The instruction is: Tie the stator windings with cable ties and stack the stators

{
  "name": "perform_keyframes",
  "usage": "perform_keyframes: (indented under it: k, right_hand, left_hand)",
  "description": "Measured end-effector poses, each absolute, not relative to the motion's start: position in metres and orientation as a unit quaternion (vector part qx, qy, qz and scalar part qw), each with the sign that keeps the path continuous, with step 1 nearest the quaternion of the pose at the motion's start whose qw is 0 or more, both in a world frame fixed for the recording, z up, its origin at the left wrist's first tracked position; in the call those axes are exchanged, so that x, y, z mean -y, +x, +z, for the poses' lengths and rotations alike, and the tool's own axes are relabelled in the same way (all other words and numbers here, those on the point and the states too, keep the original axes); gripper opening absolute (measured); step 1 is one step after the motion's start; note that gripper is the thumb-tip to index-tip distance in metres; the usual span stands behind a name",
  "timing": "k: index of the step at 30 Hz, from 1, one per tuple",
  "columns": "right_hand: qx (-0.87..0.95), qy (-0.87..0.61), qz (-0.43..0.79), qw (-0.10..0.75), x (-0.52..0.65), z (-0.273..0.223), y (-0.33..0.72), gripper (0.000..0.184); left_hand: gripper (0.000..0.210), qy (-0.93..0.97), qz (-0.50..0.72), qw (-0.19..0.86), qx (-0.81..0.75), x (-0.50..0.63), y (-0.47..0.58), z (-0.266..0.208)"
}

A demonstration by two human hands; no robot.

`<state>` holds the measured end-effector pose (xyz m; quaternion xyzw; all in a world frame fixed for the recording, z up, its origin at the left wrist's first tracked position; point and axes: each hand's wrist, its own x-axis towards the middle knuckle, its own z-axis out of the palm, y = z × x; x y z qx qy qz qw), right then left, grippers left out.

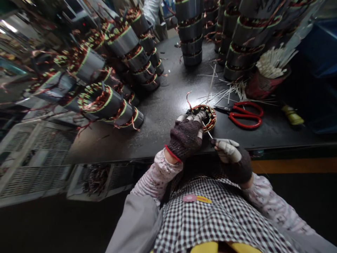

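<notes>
A motor stator (212,121) with copper windings and a green-yellow rim stands near the front edge of the dark table. My left hand (187,131), in a dark knitted glove with pale fingertips, grips its near left side, some fingers reaching over the rim. From the windings a thin white cable tie (210,135) runs down toward my right hand (231,156). Gloved the same way, that hand is closed in a pinch at the tie's end, just off the table edge. Something small and dark shows at its fingertips; I cannot make out what. Red-handled scissors (246,115) lie right of the stator.
Loose white ties (231,92) lie behind the scissors, beside a red cup (260,86) packed with more. Stacked stators (101,100) crowd the left, with more stacks (191,45) behind. A yellow-handled tool (292,115) lies right. Plastic crates (28,158) stand lower left.
</notes>
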<state>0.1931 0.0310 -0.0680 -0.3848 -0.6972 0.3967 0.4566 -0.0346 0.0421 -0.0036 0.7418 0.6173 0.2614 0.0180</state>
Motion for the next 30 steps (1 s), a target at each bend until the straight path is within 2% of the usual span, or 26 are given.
perform_keyframes:
  k: [2, 4, 8, 10, 13, 17, 22, 27, 30]
  right_hand:
    - [0.693, -0.376, 0.379, 0.485, -0.038, -0.063, 0.186, 0.013]
    - [0.666, -0.378, 0.392, 0.511, -0.046, -0.054, 0.178, 0.014]
    - [0.587, -0.383, 0.512, 0.497, -0.064, -0.03, 0.169, 0.031]
    - [0.601, -0.37, 0.528, 0.472, -0.069, -0.02, 0.171, 0.033]
    - [0.652, -0.359, 0.493, 0.45, -0.069, -0.012, 0.177, 0.023]
    - [0.698, -0.375, 0.424, 0.439, -0.073, -0.013, 0.175, 0.011]
    - [0.717, -0.395, 0.39, 0.421, -0.075, -0.015, 0.169, 0.013]
    - [0.72, -0.383, 0.363, 0.451, -0.068, -0.015, 0.174, 0.01]
    - [0.744, -0.39, 0.353, 0.412, -0.077, -0.022, 0.172, 0.015]
  left_hand:
    - [0.034, 0.716, 0.322, 0.058, -0.617, -0.042, -0.032, -0.012]
    - [0.031, 0.671, 0.388, 0.105, -0.623, -0.041, -0.029, -0.022]
    - [0.03, 0.636, 0.464, 0.127, -0.603, -0.04, -0.027, -0.034]
    - [0.017, 0.663, 0.467, 0.101, -0.577, -0.041, -0.027, -0.034]
    - [0.008, 0.685, 0.45, 0.074, -0.568, -0.042, -0.028, -0.03]
    - [0.01, 0.676, 0.45, 0.08, -0.578, -0.043, -0.028, -0.029]
    - [0.014, 0.674, 0.452, 0.09, -0.577, -0.044, -0.028, -0.03]
    - [0.011, 0.673, 0.446, 0.087, -0.584, -0.045, -0.028, -0.032]
    - [0.011, 0.673, 0.45, 0.093, -0.579, -0.044, -0.027, -0.03]
